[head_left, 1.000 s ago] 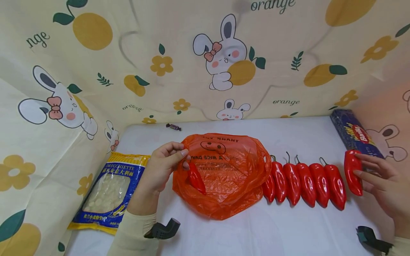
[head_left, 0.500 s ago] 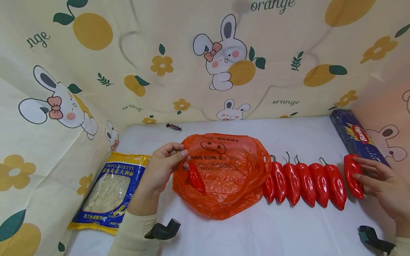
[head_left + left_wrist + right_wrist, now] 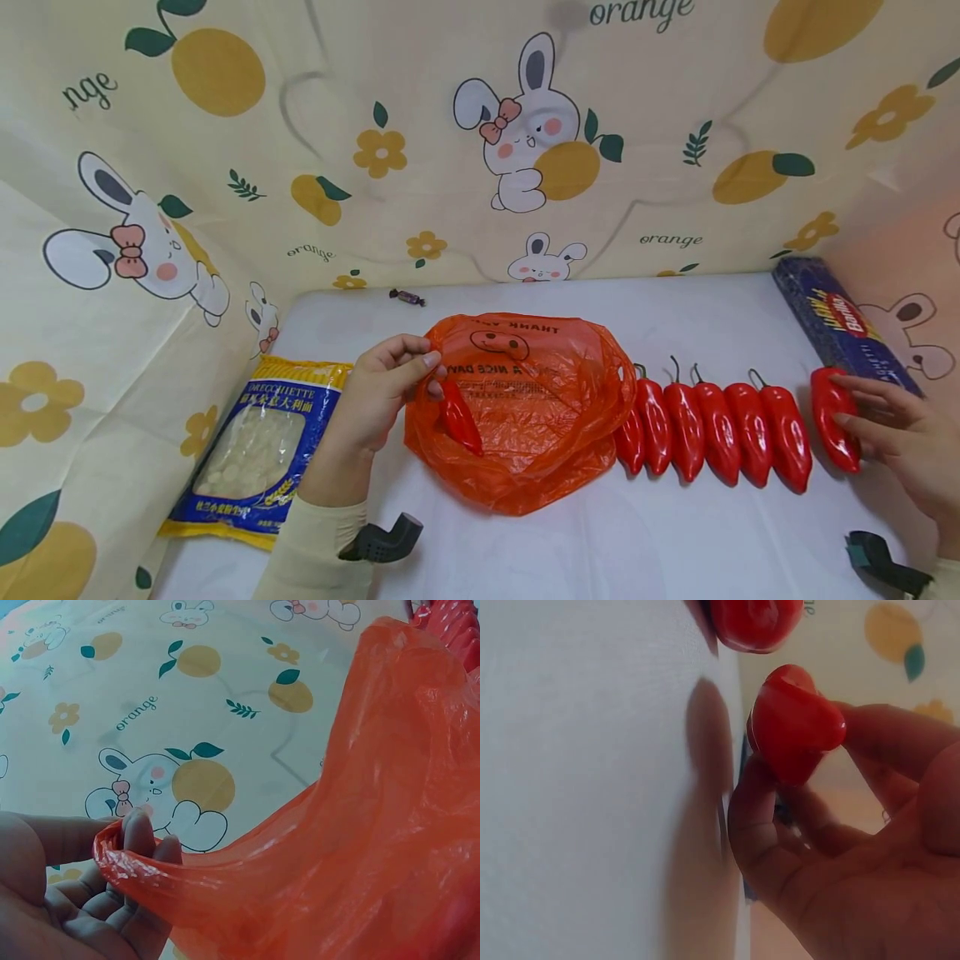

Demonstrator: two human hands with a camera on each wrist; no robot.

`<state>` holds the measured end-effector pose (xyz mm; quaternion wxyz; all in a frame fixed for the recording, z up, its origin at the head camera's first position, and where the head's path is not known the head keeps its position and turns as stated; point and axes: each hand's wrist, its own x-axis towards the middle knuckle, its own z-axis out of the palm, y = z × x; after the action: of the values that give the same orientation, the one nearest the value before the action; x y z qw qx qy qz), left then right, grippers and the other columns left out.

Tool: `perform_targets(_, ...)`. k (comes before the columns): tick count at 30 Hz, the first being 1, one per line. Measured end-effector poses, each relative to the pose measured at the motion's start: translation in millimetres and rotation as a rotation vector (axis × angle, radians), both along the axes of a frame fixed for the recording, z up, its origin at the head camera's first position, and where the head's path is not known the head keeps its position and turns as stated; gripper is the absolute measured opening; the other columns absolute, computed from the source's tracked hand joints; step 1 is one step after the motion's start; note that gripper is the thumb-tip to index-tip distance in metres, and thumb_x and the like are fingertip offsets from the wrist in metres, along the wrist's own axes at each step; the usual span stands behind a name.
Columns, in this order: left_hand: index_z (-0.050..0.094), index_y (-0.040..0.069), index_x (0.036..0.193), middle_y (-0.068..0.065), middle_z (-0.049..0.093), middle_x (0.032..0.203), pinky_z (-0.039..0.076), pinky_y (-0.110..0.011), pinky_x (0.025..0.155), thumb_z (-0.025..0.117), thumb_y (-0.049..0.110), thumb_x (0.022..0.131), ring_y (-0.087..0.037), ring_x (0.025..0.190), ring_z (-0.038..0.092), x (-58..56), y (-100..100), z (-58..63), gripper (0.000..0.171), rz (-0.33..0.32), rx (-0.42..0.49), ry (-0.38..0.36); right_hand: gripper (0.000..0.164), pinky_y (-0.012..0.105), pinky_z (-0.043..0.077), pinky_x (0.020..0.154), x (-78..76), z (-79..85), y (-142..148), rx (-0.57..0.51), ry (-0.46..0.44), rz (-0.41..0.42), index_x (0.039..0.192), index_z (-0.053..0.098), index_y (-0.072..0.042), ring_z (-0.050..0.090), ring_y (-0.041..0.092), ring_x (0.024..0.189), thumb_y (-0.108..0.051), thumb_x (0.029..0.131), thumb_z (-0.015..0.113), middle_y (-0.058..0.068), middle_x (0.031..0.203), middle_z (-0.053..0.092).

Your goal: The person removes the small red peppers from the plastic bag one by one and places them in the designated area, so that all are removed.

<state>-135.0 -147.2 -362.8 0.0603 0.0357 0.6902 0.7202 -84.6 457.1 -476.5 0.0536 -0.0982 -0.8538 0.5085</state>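
My left hand [image 3: 386, 392] pinches the left edge of a thin orange-red plastic bag [image 3: 540, 450] whose mouth faces up. In the left wrist view the gathered plastic [image 3: 124, 862] runs between thumb and fingers. One red chili pepper [image 3: 460, 421] lies inside the bag near that hand. At the right, my right hand [image 3: 900, 433] holds another glossy red pepper [image 3: 835, 421] between thumb and fingertips. The right wrist view shows this held pepper [image 3: 791, 727] end-on, apart from its shadow on the table. Several more peppers [image 3: 716, 433] lie side by side between bag and right hand.
A blue and yellow orecchiette pasta bag [image 3: 255, 450] lies left of my left arm. Behind my right hand is a dark blue Barilla box [image 3: 840, 317]. A small wrapped candy [image 3: 407, 297] sits near the back edge of the white table [image 3: 600, 550]. Printed cloth walls [image 3: 630, 225] enclose the table.
My right hand, with the pepper in its fingers, has come slightly nearer to me and a little to the right. The left hand and the bag have stayed in place.
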Motion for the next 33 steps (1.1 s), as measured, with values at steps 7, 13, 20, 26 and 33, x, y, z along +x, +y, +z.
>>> perform_targets(7, 0.066, -0.002, 0.118, -0.015, 0.072, 0.099, 0.063, -0.034, 0.084, 0.068, 0.006, 0.108, -0.024, 0.08, 0.072, -0.1, 0, 0.0, 0.013, -0.001, -0.003, 0.001, 0.06, 0.021, 0.058, 0.063, 0.8, -0.9, 3, -0.006, 0.007, 0.015, 0.14, 0.061, -0.051, 0.052, -0.007, 0.089, 0.0, 0.109, 0.062, -0.035, 0.111, 0.048)
perform_targets(13, 0.066, -0.002, 0.118, -0.016, 0.072, 0.099, 0.064, -0.034, 0.084, 0.068, 0.006, 0.108, -0.023, 0.08, 0.072, -0.5, 1, -0.6, 0.013, 0.0, -0.003, 0.0, 0.049, 0.027, 0.062, 0.065, -0.9, 0.7, 3, 0.078, -0.068, 0.047, 0.136, 0.068, -0.043, 0.053, -0.013, 0.085, -0.003, 0.108, 0.065, -0.005, 0.12, 0.068)
perform_targets(20, 0.066, -0.002, 0.119, -0.016, 0.072, 0.1, 0.064, -0.035, 0.085, 0.068, 0.007, 0.108, -0.024, 0.08, 0.072, -0.9, 2, -1.7, 0.014, 0.007, -0.004, -0.01, 0.052, 0.035, 0.066, 0.068, -3.9, 6.3, -6, 0.187, -0.182, 0.107, 0.15, 0.038, 0.015, 0.055, 0.061, 0.109, -0.002, 0.108, 0.064, 0.05, 0.145, 0.038)
perform_targets(26, 0.066, -0.002, 0.119, -0.016, 0.072, 0.098, 0.064, -0.035, 0.084, 0.068, 0.006, 0.108, -0.024, 0.079, 0.072, -1.4, 1, -1.9, 0.014, 0.001, -0.002, 0.003, 0.053, 0.036, 0.066, 0.069, -2.3, 12.4, -10, 0.196, -0.188, 0.143, 0.15, 0.034, 0.016, 0.069, 0.029, 0.095, -0.007, 0.111, 0.062, 0.05, 0.139, 0.044)
perform_targets(33, 0.066, -0.003, 0.118, -0.015, 0.072, 0.097, 0.064, -0.034, 0.083, 0.068, 0.006, 0.108, -0.023, 0.078, 0.072, -1.1, 1, -0.3, 0.013, 0.002, 0.002, 0.005, 0.051, 0.032, 0.064, 0.067, -0.2, 16.7, -11, 0.195, -0.187, 0.122, 0.153, 0.033, 0.012, 0.058, -0.003, 0.088, -0.013, 0.114, 0.055, 0.049, 0.137, 0.043)
